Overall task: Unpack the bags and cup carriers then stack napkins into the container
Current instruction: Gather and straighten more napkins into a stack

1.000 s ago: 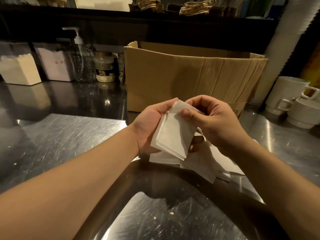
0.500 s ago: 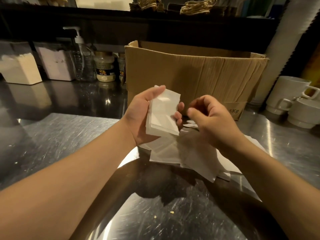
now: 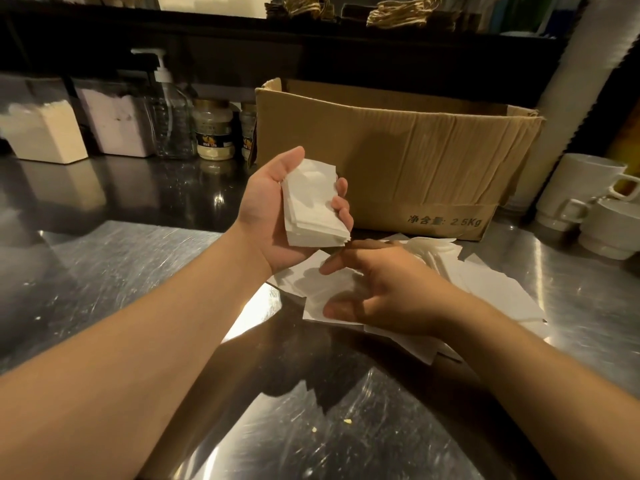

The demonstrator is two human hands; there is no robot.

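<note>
A scratched stainless-steel counter (image 3: 104, 271) fills the view, with an open brown corrugated cardboard box (image 3: 398, 157) standing on it at twelve o'clock from the hands. At ten o'clock, against the back, stand two clear plastic bins of pale powder (image 3: 45, 133), a clear pump bottle (image 3: 169, 116) and a small glass jar with a yellow label (image 3: 213, 131); at three o'clock sit stacked white ceramic mugs (image 3: 581, 195). A loose heap of white paper napkins (image 3: 485, 289) lies spread on the counter just in front of the box. The right hand (image 3: 391, 292) hovers low over this heap, fingers spread and relaxed toward nine o'clock, the fingertips near or touching the sheets, holding nothing that I can see. At eleven o'clock from it, just above, the left hand (image 3: 273, 216) is raised palm-up and grips a squared stack of white napkins (image 3: 311, 206), thumb along the far edge and fingertips curled over the right edge.
</note>
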